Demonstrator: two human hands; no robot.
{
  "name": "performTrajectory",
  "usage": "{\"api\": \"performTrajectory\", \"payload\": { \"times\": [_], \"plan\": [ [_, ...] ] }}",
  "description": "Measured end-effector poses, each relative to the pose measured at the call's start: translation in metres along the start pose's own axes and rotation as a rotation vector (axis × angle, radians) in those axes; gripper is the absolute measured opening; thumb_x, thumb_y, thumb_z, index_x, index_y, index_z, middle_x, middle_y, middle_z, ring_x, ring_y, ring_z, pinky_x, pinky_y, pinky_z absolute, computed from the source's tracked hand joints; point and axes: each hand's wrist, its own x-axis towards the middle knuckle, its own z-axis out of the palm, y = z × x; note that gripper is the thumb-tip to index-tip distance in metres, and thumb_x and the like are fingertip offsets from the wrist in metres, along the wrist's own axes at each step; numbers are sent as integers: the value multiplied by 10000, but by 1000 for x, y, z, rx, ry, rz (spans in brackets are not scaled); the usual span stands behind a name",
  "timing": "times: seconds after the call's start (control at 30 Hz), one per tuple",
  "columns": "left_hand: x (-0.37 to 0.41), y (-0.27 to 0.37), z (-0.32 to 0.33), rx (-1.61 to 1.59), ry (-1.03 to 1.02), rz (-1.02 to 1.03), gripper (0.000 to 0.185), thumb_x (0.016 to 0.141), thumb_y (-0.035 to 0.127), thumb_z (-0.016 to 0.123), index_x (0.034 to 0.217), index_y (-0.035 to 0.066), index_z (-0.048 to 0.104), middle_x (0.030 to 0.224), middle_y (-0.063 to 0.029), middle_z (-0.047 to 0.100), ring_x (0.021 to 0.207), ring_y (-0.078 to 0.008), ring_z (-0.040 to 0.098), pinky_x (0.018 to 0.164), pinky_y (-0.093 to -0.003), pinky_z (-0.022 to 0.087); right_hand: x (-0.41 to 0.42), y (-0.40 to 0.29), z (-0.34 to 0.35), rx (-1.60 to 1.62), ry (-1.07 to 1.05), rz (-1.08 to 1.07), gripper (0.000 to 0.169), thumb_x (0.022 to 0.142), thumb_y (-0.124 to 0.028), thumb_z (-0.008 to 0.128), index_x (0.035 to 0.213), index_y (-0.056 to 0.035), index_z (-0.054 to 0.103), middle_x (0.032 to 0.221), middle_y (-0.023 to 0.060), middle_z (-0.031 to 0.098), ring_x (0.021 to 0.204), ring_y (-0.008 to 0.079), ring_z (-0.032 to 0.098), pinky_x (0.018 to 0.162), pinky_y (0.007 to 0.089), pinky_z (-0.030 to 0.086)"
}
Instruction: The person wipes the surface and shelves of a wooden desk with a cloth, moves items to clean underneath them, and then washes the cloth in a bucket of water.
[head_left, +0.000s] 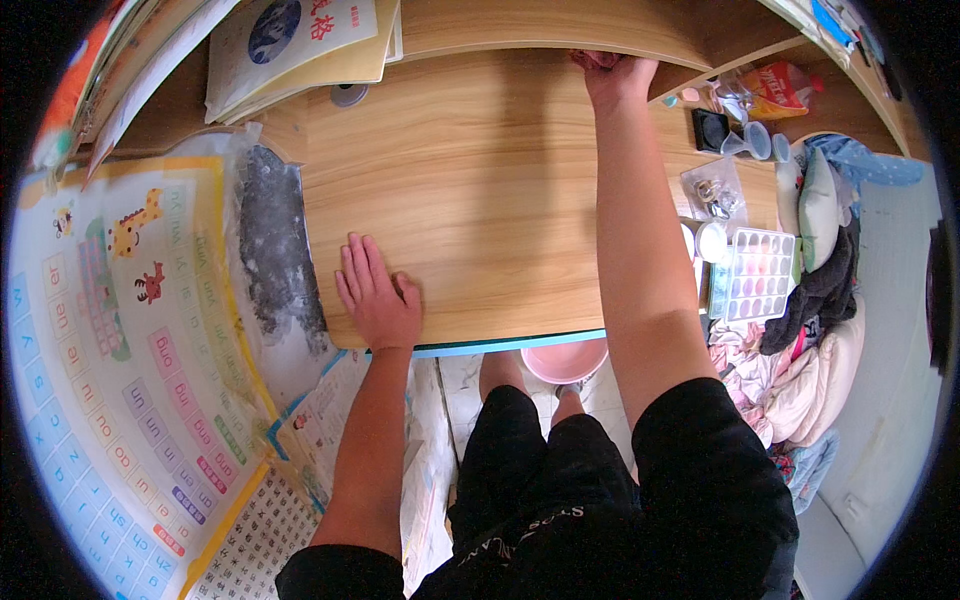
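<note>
My left hand (381, 304) lies palm down on the wooden desk top (450, 187), near its front left corner, with the thumb apart and nothing in it. My right arm stretches across the desk to its back edge. There my right hand (621, 79) is closed around a crumpled dark-reddish cloth (592, 60), just at the lip of the shelf; its fingertips are partly hidden by that lip. A soft dark shadow runs down the desk between the two hands.
Books (300, 52) stick out from the back left shelf. On the right are a black box (709, 130), small funnels, a plastic bag (714, 191) and a compartment case (754, 274). Alphabet posters (112, 337) cover the left wall. A pink basin (566, 360) stands below the desk.
</note>
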Motion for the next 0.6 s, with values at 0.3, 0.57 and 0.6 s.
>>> {"api": "performTrajectory", "payload": {
  "times": [0.3,0.57,0.6],
  "plan": [
    [1,-4,4,-15,32,12,750,943,270,522,1629,31,331,1722,-153,288,1589,-332,266,1280,-535,185,-2,20,48,-103,348,-313,257,993,-301,627,1111,-73,625,874,130,666,532,288,558,444,456,448],
    [0,-6,1,-17,17,-4,755,942,281,516,1628,26,330,1723,-163,281,1591,-338,258,1280,-546,179,15,30,39,-146,369,-353,270,983,-283,650,1144,-68,628,895,125,686,585,291,595,476,450,487],
    [0,-6,1,-15,18,-2,756,942,282,515,1628,26,329,1724,-162,278,1592,-337,255,1280,-547,178,14,32,39,-151,372,-351,272,981,-281,653,1149,-68,628,898,124,688,591,291,600,480,450,491]
  ]
}}
